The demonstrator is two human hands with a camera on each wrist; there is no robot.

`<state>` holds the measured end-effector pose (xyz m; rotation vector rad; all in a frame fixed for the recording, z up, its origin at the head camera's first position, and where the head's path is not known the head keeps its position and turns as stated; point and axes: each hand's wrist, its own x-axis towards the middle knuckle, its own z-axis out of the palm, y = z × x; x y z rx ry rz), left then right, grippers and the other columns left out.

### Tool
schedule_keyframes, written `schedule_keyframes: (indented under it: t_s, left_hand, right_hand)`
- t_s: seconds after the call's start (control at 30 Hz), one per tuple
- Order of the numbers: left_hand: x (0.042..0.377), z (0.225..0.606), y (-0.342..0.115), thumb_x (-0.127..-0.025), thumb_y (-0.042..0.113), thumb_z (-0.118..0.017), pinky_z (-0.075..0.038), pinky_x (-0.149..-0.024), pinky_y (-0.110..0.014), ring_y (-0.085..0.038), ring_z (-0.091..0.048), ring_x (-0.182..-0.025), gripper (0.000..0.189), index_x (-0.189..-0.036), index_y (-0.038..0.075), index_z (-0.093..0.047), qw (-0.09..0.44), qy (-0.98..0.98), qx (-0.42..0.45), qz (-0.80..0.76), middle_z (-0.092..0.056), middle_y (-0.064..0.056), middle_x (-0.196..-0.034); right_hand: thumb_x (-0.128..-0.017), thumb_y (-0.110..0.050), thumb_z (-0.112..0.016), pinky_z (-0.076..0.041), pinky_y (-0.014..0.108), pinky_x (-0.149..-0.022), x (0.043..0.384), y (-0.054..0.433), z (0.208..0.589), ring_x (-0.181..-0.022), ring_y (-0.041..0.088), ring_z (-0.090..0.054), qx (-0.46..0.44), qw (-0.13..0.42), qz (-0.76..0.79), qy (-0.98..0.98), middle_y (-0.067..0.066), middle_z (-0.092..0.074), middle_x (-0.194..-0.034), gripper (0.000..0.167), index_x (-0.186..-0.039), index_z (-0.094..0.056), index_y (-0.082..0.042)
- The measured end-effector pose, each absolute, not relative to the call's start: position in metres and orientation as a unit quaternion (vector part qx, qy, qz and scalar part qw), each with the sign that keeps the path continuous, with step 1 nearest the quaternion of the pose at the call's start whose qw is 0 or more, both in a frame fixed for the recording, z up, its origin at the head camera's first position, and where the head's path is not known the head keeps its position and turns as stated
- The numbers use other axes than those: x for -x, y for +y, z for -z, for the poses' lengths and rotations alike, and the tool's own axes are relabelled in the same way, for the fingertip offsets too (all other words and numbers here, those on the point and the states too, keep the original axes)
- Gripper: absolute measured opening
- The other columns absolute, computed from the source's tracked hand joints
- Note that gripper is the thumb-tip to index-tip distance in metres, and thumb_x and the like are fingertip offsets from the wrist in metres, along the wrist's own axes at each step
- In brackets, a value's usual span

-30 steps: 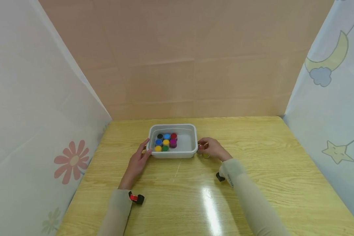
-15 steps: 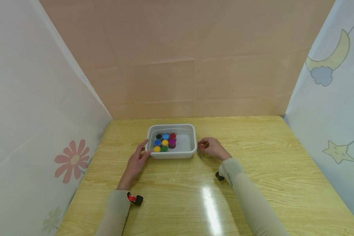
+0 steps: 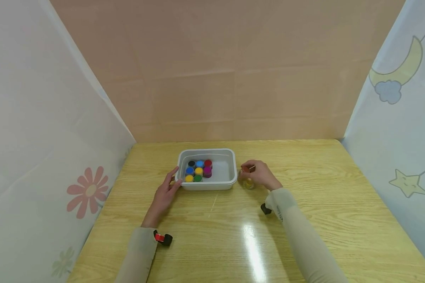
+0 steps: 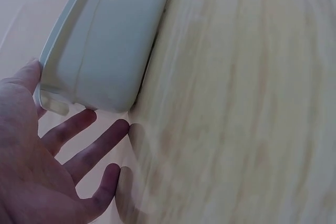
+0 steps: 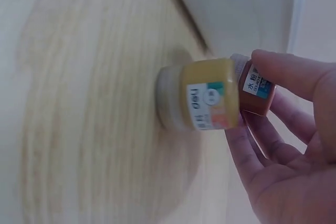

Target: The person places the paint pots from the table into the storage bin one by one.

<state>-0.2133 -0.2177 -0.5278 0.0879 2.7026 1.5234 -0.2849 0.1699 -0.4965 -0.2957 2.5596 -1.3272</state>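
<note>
My left hand (image 3: pixel 165 195) is at the left end of a white plastic tray (image 3: pixel 207 185). In the left wrist view the thumb lies at the tray's rim, and the other fingers stretch loosely under its corner. Just beyond the tray's right side, my right hand (image 3: pixel 262 175) pinches a small reddish-brown paint jar (image 5: pixel 255 88) between thumb and fingers. A yellow paint jar (image 5: pixel 207 95) stands on the table close beside it, its label turned toward the right wrist camera. Several paint jars with coloured lids, such as a purple one (image 3: pixel 207 171), sit together in the tray's left part.
The wooden table (image 3: pixel 212 236) reaches back to a plain brown paper wall (image 3: pixel 205 78). Printed white sheets flank it, with a flower (image 3: pixel 88 191) on the left and a moon (image 3: pixel 403 67) on the right. Light glares off the tabletop.
My right hand has drawn slightly right, away from the tray, with the reddish-brown jar. More of the yellow jar shows beneath it. The left hand has stayed at the tray.
</note>
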Motion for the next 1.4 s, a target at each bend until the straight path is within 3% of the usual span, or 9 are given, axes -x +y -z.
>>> schedule_keyframes:
  t_s: [0.23, 0.6, 0.8, 1.1, 1.23, 1.4]
  left_hand:
    - [0.214, 0.527, -0.218, -0.107, 0.053, -0.048, -0.044, -0.109, -0.064, -0.039, -0.067, -0.123, 0.06, -0.162, 0.042, -0.027, 0.015, 0.876, -0.04, -0.48, -0.057, -0.017, -0.149]
    - [0.212, 0.529, -0.217, -0.105, 0.061, -0.047, -0.04, -0.112, -0.066, -0.039, -0.064, -0.128, 0.059, -0.159, 0.051, -0.027, 0.027, 0.871, -0.027, -0.489, -0.052, -0.016, -0.154]
    - [0.211, 0.53, -0.217, -0.103, 0.065, -0.046, -0.038, -0.113, -0.067, -0.039, -0.063, -0.129, 0.06, -0.158, 0.053, -0.027, 0.034, 0.87, -0.024, -0.491, -0.051, -0.015, -0.155]
    - [0.21, 0.53, -0.218, -0.103, 0.066, -0.045, -0.037, -0.113, -0.068, -0.039, -0.062, -0.13, 0.06, -0.158, 0.055, -0.025, 0.034, 0.872, -0.022, -0.488, -0.049, -0.016, -0.157]
    - [0.211, 0.529, -0.218, -0.103, 0.066, -0.046, -0.037, -0.113, -0.068, -0.039, -0.063, -0.13, 0.059, -0.158, 0.055, -0.026, 0.034, 0.87, -0.024, -0.49, -0.051, -0.015, -0.155]
    - [0.212, 0.528, -0.218, -0.104, 0.064, -0.045, -0.037, -0.113, -0.068, -0.039, -0.063, -0.13, 0.058, -0.158, 0.055, -0.025, 0.032, 0.873, -0.024, -0.486, -0.053, -0.014, -0.154]
  right_hand:
    - [-0.096, -0.025, -0.075, -0.057, 0.04, -0.088, 0.284, 0.176, 0.486, -0.114, 0.033, -0.064, 0.1, 0.094, 0.463, 0.876, 0.017, -0.067, -0.127, 0.046, -0.135, -0.065, -0.002]
    - [-0.097, -0.036, -0.074, -0.056, 0.045, -0.092, 0.286, 0.182, 0.475, -0.12, 0.034, -0.061, 0.091, 0.064, 0.484, 0.868, 0.014, -0.064, -0.13, 0.051, -0.138, -0.063, -0.008]
    - [-0.1, -0.033, -0.071, -0.054, 0.048, -0.096, 0.286, 0.181, 0.472, -0.124, 0.037, -0.059, 0.094, 0.049, 0.514, 0.851, 0.015, -0.061, -0.129, 0.045, -0.139, -0.063, -0.011]
    - [-0.103, -0.024, -0.067, -0.048, 0.054, -0.102, 0.286, 0.178, 0.466, -0.129, 0.038, -0.051, 0.099, 0.037, 0.559, 0.822, 0.016, -0.053, -0.145, 0.042, -0.14, -0.061, -0.005]
    - [-0.1, -0.023, -0.071, -0.05, 0.047, -0.101, 0.286, 0.177, 0.465, -0.128, 0.036, -0.053, 0.105, 0.042, 0.577, 0.809, 0.016, -0.054, -0.145, 0.045, -0.139, -0.059, -0.003]
    - [-0.096, -0.017, -0.077, -0.053, 0.029, -0.088, 0.287, 0.173, 0.465, -0.119, 0.032, -0.056, 0.117, 0.043, 0.587, 0.8, 0.018, -0.058, -0.138, 0.046, -0.136, -0.06, -0.001]
